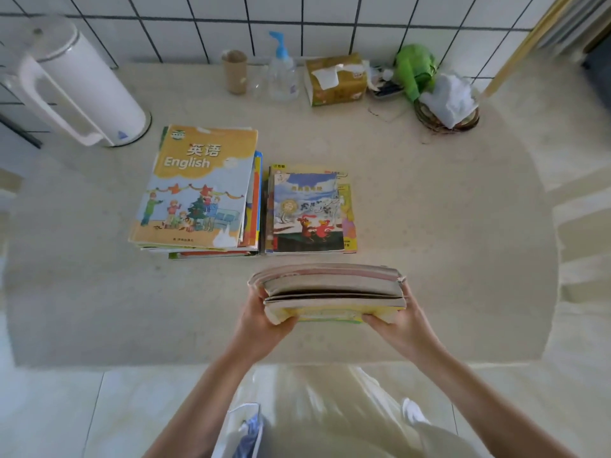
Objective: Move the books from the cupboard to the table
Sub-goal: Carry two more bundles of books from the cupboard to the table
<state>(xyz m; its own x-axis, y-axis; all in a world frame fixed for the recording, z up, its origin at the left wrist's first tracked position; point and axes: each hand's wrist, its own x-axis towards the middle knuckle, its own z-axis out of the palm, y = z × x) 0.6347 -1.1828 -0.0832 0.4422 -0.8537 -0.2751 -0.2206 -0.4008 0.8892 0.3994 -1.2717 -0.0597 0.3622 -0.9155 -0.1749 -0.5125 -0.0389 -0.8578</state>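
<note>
Left hand [261,320] and right hand [401,320]: fingers curled under opposite ends of held book bundle [332,292], page edges facing viewer, raised above near part of worktop [446,259]. Beyond: small book stack [307,213], cartoon cover on top, lying flat; just beside it on left, taller stack topped by English textbook [198,186]. Far edge by tiled wall: white kettle [76,84], pump bottle [281,71], tissue pack [334,79].

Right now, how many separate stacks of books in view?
3. One with the English textbook on top, left-centre of the table; a smaller stack close beside it on its right; one bundle held above the near edge by left hand and right hand.
</note>
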